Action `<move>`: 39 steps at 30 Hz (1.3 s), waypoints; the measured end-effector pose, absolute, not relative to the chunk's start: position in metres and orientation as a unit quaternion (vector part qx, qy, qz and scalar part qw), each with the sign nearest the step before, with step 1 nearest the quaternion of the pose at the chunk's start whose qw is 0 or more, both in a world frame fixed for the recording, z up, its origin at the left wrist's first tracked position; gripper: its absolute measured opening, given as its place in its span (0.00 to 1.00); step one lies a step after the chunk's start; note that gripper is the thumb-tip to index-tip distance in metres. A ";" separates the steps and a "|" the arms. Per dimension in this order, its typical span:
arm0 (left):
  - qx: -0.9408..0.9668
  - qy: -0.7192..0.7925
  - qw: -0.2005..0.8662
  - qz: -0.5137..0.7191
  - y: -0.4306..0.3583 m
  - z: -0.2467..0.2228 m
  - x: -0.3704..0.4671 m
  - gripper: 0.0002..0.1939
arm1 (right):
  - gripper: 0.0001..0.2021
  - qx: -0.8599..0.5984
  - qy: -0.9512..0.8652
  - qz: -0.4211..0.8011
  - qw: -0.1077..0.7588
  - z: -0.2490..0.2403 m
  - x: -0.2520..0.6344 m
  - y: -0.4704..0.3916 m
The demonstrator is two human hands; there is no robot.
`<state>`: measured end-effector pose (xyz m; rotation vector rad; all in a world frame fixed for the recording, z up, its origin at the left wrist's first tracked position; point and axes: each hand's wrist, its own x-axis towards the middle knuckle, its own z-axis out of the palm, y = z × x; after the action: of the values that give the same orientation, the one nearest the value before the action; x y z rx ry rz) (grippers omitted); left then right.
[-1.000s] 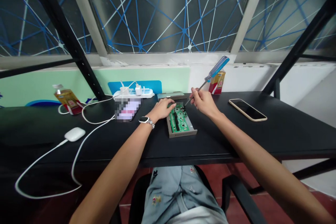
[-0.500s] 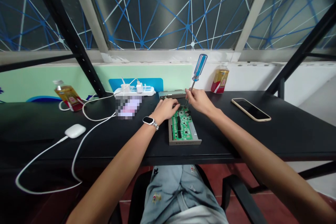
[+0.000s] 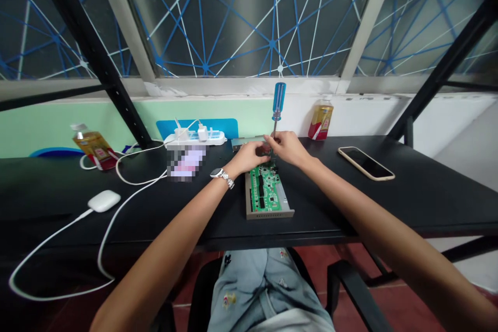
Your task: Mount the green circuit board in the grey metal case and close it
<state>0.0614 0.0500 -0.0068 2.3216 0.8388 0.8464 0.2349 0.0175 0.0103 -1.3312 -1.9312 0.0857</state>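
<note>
A green circuit board (image 3: 268, 192) sits in a metal casing (image 3: 270, 215) on the black table. At its far end my right hand (image 3: 286, 146) is closed around the shaft of a screwdriver (image 3: 278, 101) with a blue and clear handle, which stands nearly upright. The screwdriver's tip is hidden by the fingers. Beside it, my left hand (image 3: 251, 156) has its fingers curled at the board's far left corner; whether something small is between them is too hard to make out. A flat metal piece (image 3: 238, 142) lies behind the hands.
A phone (image 3: 365, 163) lies at the right, and a drink bottle (image 3: 321, 120) stands by the wall. To the left are a power strip (image 3: 212, 138), a second bottle (image 3: 97, 149), a blurred-out phone-like object (image 3: 190, 162) and a white charger case (image 3: 104, 201) with looping cable.
The screwdriver has tilted from leaning right to nearly upright. My right hand has moved closer to my left hand, and the whole view has shifted slightly.
</note>
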 end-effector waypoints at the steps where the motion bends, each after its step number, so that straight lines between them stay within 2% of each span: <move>1: 0.848 0.301 0.306 0.312 0.054 -0.007 0.066 0.10 | 0.23 -0.518 -0.761 0.036 0.388 0.011 0.234 0.019; 3: 0.830 0.303 0.345 0.317 0.059 -0.008 0.074 0.08 | 0.23 -0.511 -0.760 0.042 0.398 0.009 0.233 0.021; 8: 0.805 0.313 0.344 0.368 0.060 -0.017 0.079 0.06 | 0.23 -0.515 -0.741 0.051 0.429 0.003 0.235 0.021; 14: 0.804 0.300 0.350 0.376 0.052 -0.021 0.073 0.08 | 0.14 -0.462 -0.761 0.137 0.435 0.007 0.241 0.013; 17: 0.799 0.301 0.344 0.390 0.049 -0.022 0.075 0.09 | 0.14 -0.459 -0.745 0.156 0.459 0.006 0.242 0.013; 22: 0.783 0.320 0.341 0.410 0.047 -0.022 0.080 0.08 | 0.14 -0.475 -0.710 0.155 0.496 0.001 0.244 0.017; 27: 0.803 0.296 0.341 0.388 0.048 -0.020 0.080 0.06 | 0.13 -0.465 -0.729 0.153 0.478 -0.001 0.246 0.018; 39: 0.820 0.285 0.313 0.386 0.048 -0.020 0.081 0.06 | 0.12 -0.473 -0.708 0.157 0.500 0.000 0.245 0.017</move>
<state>0.0808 0.0479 -0.0198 2.1618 0.7507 1.0191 0.2448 0.0172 0.0003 -1.1442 -1.7138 0.3805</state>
